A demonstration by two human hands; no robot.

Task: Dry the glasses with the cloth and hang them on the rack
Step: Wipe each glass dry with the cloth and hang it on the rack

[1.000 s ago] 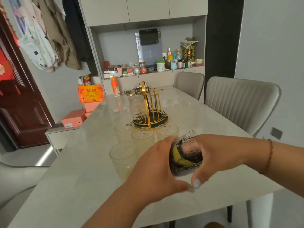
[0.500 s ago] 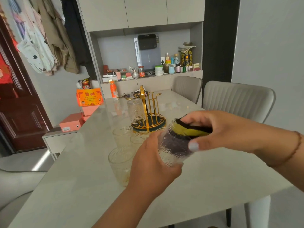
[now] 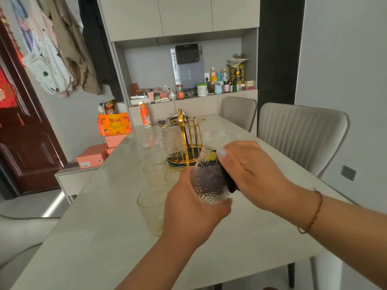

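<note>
My left hand (image 3: 192,210) grips a patterned clear glass (image 3: 209,181) round its base, above the table's near half, with the mouth tilted up and away. A dark cloth with a yellow patch (image 3: 211,156) is stuffed inside it and spills over the rim. My right hand (image 3: 249,170) holds that cloth against the glass's right side, thumb at the rim. Three more glasses stand upright on the table: one (image 3: 151,208) left of my left hand, two (image 3: 155,171) (image 3: 174,174) behind it. The gold rack (image 3: 193,141) on a dark round base stands beyond, with one glass (image 3: 172,141) hanging upside down on it.
The pale stone table (image 3: 104,227) runs away from me. Two grey chairs (image 3: 301,137) (image 3: 238,111) stand on its right side. An orange bottle (image 3: 144,115) and small items sit at the far end. Orange boxes (image 3: 114,124) are stacked left of the table.
The glass has swung from lying sideways to mouth-up and risen a little. My right hand has shifted from the mouth to the glass's right side, turning the cloth.
</note>
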